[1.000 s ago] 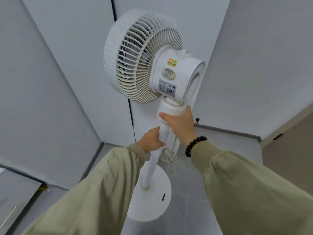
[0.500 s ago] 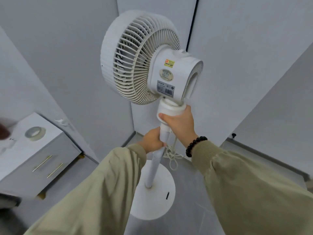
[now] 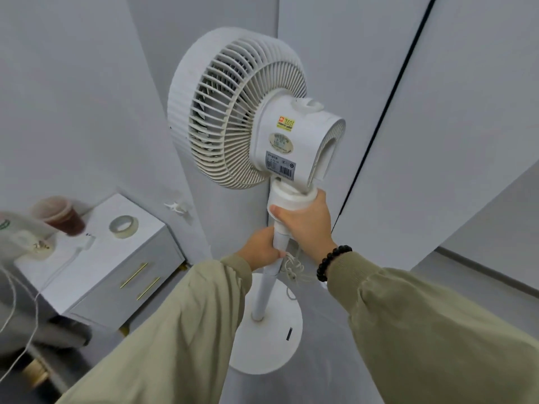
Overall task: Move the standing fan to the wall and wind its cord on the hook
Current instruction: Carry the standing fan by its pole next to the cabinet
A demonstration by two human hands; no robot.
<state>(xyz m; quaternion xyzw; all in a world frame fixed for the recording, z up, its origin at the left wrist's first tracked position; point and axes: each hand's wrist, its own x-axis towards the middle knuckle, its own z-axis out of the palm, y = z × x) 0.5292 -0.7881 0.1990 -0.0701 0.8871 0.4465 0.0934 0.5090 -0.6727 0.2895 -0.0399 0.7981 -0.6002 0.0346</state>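
Wall: grey wall (image 3: pixel 87 97) on the left, carrying the hook. I judge it to be the destination. The fan is near it but not against it.
Fan: white standing fan (image 3: pixel 239 112), mid-room in front of the person, with its grille turned toward that left wall and its motor housing toward the person.
Cabinet: low white cabinet (image 3: pixel 122 275) against the same wall, below and left of the hook. It limits where the fan can be set down.
Base: round white base (image 3: pixel 271 345) over the grey floor, between the two sleeves. I cannot tell whether it rests on the floor or hangs just off it.
Pole: white pole (image 3: pixel 264 290), its long axis close to upright, running from the base up to the collar under the motor housing.
Right hand: right hand (image 3: pixel 309 228) wrapped round the collar at the top of the pole. This is the upper grip.
Left hand: left hand (image 3: pixel 259 249) clasped round the pole just below the right hand. This is the lower grip and the one nearer the hook.
Cord: white cord (image 3: pixel 293 268) bunched in loose loops just right of the pole, below both hands. It is not wound on anything visible.
Hook: small white hook (image 3: pixel 176 207) on the wall, left of both hands and well apart from the cord. The fan must therefore travel leftward, leading with the left-hand side.
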